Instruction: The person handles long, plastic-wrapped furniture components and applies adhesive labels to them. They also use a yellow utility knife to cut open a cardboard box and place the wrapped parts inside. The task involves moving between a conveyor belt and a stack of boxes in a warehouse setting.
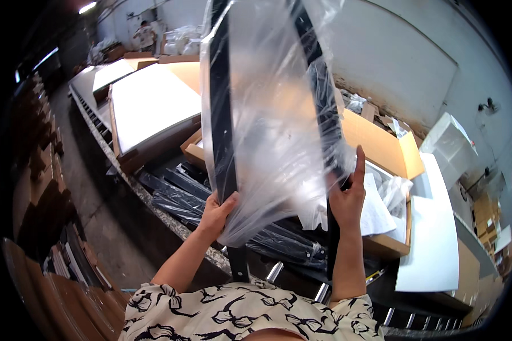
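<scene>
A black frame with two long bars stands raised in front of me, inside a clear plastic bag. The bars lean closer together toward the top, and their upper ends leave the view. My left hand is closed round the left bar, thumb across its front, with film bunched beside it. On the right bar my right hand grips low down, its index finger pointing up; film partly hides the other fingers. Both bars' bare lower ends stick out below the bag. Several film-wrapped black bars lie beneath.
An open cardboard box with papers and crumpled film stands right of my right hand, beside a white panel. Another white panel lies at left. Conveyor rollers run underneath. Brown boards stand lower left; a person is far back.
</scene>
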`<state>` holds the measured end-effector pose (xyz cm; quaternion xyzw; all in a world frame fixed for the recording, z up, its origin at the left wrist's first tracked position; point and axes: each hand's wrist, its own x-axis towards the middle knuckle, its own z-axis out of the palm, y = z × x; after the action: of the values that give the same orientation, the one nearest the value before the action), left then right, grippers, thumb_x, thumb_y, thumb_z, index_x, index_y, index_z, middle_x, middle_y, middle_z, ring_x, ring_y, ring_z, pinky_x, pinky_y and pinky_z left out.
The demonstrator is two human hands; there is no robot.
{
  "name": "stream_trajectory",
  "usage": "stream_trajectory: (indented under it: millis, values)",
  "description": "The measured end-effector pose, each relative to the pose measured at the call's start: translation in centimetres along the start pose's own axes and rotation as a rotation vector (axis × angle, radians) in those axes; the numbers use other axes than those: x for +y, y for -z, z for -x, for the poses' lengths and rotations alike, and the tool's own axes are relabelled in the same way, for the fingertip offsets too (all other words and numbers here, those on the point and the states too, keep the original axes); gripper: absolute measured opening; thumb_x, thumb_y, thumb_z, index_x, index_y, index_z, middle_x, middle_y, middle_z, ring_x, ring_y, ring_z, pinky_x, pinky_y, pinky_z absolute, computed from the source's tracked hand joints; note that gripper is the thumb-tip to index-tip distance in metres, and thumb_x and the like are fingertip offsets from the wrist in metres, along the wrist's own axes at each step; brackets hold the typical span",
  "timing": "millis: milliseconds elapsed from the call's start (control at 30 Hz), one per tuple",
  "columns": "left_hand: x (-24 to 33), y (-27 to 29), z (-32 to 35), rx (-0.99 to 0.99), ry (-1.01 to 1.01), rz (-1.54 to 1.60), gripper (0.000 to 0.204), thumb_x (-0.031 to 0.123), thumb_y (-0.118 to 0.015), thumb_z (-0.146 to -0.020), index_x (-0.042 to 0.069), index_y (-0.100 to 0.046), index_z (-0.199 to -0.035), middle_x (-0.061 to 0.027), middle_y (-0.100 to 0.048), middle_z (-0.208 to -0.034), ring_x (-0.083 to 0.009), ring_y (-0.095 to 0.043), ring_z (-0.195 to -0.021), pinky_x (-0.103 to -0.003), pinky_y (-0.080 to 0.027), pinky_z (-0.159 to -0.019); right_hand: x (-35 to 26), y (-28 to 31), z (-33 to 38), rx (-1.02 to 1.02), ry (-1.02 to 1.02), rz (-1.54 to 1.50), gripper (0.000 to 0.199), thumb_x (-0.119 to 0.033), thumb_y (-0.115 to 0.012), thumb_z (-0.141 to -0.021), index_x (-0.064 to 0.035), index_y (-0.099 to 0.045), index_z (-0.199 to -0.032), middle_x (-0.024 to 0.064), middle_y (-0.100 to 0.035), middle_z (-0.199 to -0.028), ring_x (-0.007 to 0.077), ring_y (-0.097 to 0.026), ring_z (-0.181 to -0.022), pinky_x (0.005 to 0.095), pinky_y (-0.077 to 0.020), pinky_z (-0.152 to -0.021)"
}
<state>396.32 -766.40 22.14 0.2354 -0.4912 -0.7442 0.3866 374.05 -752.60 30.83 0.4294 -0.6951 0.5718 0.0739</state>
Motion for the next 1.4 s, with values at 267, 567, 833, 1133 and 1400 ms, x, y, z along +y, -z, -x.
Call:
stream_trajectory:
  millis: [267,567,833,1133,1400]
  values:
    - [-0.5,-1.2,1.6,-0.189,0.047,0.282,0.026,0.007,-0.059,-0.081,-0.001,-0.057,-0.105,-0.0065,-0.062,-0.092,-0.0157,-0.061,-0.081,-0.03,-0.05,-0.072,0.6,5.6,0.2,0.061,0.242,0.097,0.022,-0.007,-0.049,-0.089,-0.0047,-0.052,-0.111,0.01,-0.056,-0.064,0.014,-0.053,-0.054,0.0252,-0.0415,-0.052]
    - [0.3,-0.6,2.4,-0.191,-0.041,0.299,0.024,0.017,-0.06,-0.084,-0.001,-0.055,-0.1,-0.0094,-0.059,-0.082,-0.0202,-0.059,-0.075,-0.034,-0.05,-0.069,5.5,11.8,14.5,-0.182,-0.187,0.117,0.018,-0.018,-0.059,-0.086,-0.0001,-0.061,-0.089,0.005,-0.058,-0.064,0.0085,-0.053,-0.058,0.0232,-0.0429,-0.055]
    - [2.8,0.9,3.2,-0.127,-0.227,0.202,0.027,0.012,-0.058,-0.085,0.001,-0.049,-0.108,-0.0065,-0.051,-0.071,-0.0174,-0.052,-0.059,-0.031,-0.046,-0.049,8.0,9.5,17.0,-0.418,-0.195,0.299,0.012,-0.01,-0.063,-0.08,-0.003,-0.063,-0.09,0.0113,-0.062,-0.071,0.0132,-0.06,-0.065,0.0274,-0.0469,-0.062]
    - [20.7,4.0,-1.7,0.143,-0.58,-0.848,0.032,0.015,-0.064,-0.082,-0.002,-0.055,-0.107,-0.0007,-0.053,-0.061,-0.0094,-0.05,-0.054,-0.022,-0.037,-0.051,16.4,10.8,5.2,-0.134,-0.207,0.778,0.043,-0.038,-0.061,-0.08,-0.0078,-0.057,-0.111,0.0203,-0.057,-0.107,0.0332,-0.055,-0.1,0.0425,-0.0424,-0.085]
    - [18.7,1.9,-11.2,0.016,-0.901,-1.371,0.033,0.01,-0.068,-0.077,-0.004,-0.056,-0.105,-0.011,-0.063,-0.082,-0.0147,-0.059,-0.073,-0.028,-0.047,-0.067,30.8,19.0,5.5,0.131,-0.805,0.762,0.104,-0.044,-0.075,-0.062,0.0006,-0.017,-0.137,0.0269,-0.05,-0.121,0.0372,-0.05,-0.112,0.0422,-0.0377,-0.096]
